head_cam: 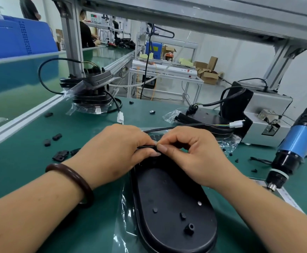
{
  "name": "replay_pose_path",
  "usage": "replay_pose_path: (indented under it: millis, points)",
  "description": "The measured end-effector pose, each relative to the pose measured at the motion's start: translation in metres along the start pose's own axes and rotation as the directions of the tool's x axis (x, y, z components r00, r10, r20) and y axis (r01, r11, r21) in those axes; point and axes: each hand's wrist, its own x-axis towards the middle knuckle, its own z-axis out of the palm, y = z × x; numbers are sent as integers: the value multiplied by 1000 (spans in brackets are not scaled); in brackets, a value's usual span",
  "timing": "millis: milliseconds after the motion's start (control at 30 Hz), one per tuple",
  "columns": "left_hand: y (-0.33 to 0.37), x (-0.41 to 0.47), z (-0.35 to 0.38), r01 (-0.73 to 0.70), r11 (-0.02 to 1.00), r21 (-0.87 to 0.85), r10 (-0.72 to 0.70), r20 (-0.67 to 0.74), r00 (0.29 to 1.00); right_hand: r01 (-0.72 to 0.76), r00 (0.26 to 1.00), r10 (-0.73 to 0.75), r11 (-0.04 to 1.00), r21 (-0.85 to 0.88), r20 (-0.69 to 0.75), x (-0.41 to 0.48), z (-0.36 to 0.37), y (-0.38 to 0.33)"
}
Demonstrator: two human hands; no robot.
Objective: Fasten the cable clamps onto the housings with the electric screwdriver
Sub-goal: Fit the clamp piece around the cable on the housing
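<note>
1. The left hand (pixel 112 154) is curled at the far end of the housing (pixel 171 207), thumb and fingers pinching the black cable (pixel 167 128) where it reaches that end.
2. Loose cable clamps (pixel 59 155) lie scattered on the green mat (pixel 21 170) to the left of the housing, and neither hand touches them.
3. The housing lies flat on a clear bag (pixel 123 207) right in front of the person, with its moulded bosses facing up.
4. The right hand (pixel 194 156) meets the left at that same far end, fingertips nipped onto the cable. I can't tell whether a clamp sits under them.
5. A few small black screws (pixel 236 160) lie just to the right of the housing's far end.
6. The electric screwdriver (pixel 295 143) stands tilted, bit end down, well to the right of the housing, and nobody is holding it.
7. To my eye this is still the seating step, getting the cable settled before anything is driven. Next, the right hand would have to let go and fetch a screw and the driver while the left keeps the cable pinned.
</note>
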Motion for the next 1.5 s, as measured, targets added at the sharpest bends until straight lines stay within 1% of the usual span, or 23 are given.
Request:
replay_pose_path:
  millis: [67, 133, 267, 333, 400, 467, 533, 633, 733, 933, 1067, 1167, 1333, 1433, 1500]
  points:
    - [-1, 0, 0, -16, 1000, 5, 16, 6, 1000, 66, 998, -66, 998, -20, 18, 0, 0, 2]
    - [-2, 1, 0, -13, 1000, -11, 13, 9, 1000, 107, 994, -107, 994, 2, 38, 0, -1, 4]
    - [-5, 2, 0, 20, 999, -45, -18, 34, 999, 107, 993, -110, 993, 59, 49, -1, -2, 8]
    - [-8, 2, 0, 10, 998, -58, -7, 54, 998, 107, 994, -108, 993, 59, 26, -1, 2, 10]
    - [-11, 2, -1, 21, 994, -109, -13, 75, 997, 119, 993, -118, 991, 56, -7, -1, 5, 12]
    - [-14, 1, -2, 50, 988, -148, -35, 101, 994, 128, 992, -127, 991, 47, -24, -1, 7, 14]
    - [-14, 1, -1, 77, 988, -132, -62, 110, 992, 127, 992, -126, 991, 36, -26, 0, 8, 15]
    - [-12, 1, 4, 147, 984, -97, -143, 46, 989, 117, 993, -116, 993, 18, -27, 2, 9, 17]
    - [-12, 2, 7, 221, 968, -121, -219, 28, 975, 120, 993, -120, 992, -35, -2, 3, 8, 17]
    - [-16, 5, 7, 265, 956, -126, -255, 96, 962, 128, 991, -123, 985, -116, 49, 5, 8, 18]
    - [-16, 4, 5, 231, 964, -135, -217, 105, 970, 126, 990, -117, 985, -119, 83, 4, 6, 16]
    - [-15, 3, 3, 179, 980, -90, -172, 82, 982, 138, 986, -124, 981, -133, 113, 5, 3, 14]
    - [-10, 0, -2, 107, 994, 21, -108, 43, 993, 238, 965, -200, 942, -239, 172, 4, 1, 10]
    - [-7, -2, -5, 121, 989, 87, -125, 46, 991, 278, 949, -213, 913, -298, 234, 5, -2, 7]
    - [-2, -3, -5, 136, 984, 115, -140, 24, 990, 275, 943, -197, 914, -298, 267, 4, -4, 6]
